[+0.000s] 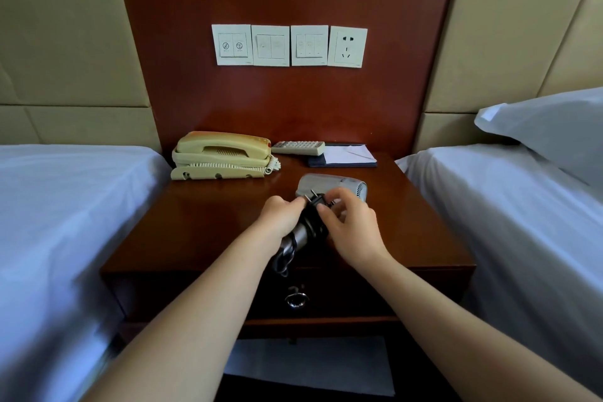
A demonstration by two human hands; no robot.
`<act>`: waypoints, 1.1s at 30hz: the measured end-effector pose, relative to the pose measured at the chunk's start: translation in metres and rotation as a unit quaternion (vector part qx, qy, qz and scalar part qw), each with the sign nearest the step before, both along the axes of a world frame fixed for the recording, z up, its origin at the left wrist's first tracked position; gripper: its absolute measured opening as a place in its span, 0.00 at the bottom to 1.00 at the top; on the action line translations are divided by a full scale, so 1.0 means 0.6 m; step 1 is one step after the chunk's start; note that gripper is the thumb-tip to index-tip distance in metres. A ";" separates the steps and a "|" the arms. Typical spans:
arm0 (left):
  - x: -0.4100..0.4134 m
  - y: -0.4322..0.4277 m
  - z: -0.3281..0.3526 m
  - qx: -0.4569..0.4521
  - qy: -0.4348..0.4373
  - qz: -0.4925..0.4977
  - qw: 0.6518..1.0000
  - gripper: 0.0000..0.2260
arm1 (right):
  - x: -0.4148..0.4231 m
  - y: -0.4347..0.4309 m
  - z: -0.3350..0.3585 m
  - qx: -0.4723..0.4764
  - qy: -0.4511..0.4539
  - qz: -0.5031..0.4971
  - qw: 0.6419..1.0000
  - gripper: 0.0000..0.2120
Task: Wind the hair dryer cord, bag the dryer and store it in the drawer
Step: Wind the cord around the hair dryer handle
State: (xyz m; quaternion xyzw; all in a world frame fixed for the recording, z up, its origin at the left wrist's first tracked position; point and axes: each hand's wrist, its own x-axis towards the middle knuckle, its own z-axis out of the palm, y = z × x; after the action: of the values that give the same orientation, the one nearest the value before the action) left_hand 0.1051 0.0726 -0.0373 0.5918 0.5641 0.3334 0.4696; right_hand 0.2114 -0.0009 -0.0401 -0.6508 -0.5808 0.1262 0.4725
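While the left hand curls round the handle of the hair dryer, the right hand pinches the black plug between thumb and fingertips, just above that handle; both hands are therefore clamped on something, neither lying slack. The dryer's grey barrel rests on its side near the middle of the wooden nightstand, its vented end turned to the right; the cord sits in black coils round the handle, and a short loop of it hangs past the table's front edge. Below that edge the drawer is closed, its metal ring pull hanging at the centre. Toward the back stand a cream telephone, a pale remote and a notepad (white paper on a dark folder); a wall socket is mounted above them. A white-sheeted bed flanks the nightstand on each side; a pillow lies on the right one.
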 end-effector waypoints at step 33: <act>-0.022 -0.007 -0.020 -0.067 -0.122 -0.046 0.989 0.12 | -0.009 -0.004 0.044 -0.033 -0.249 0.057 0.966 0.08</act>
State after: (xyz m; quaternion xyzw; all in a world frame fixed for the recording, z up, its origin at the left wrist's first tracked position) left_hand 0.0917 0.0681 -0.0493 0.5392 0.4955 0.3427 0.5885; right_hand 0.2062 -0.0036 -0.0137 -0.6429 -0.7116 0.0056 0.2832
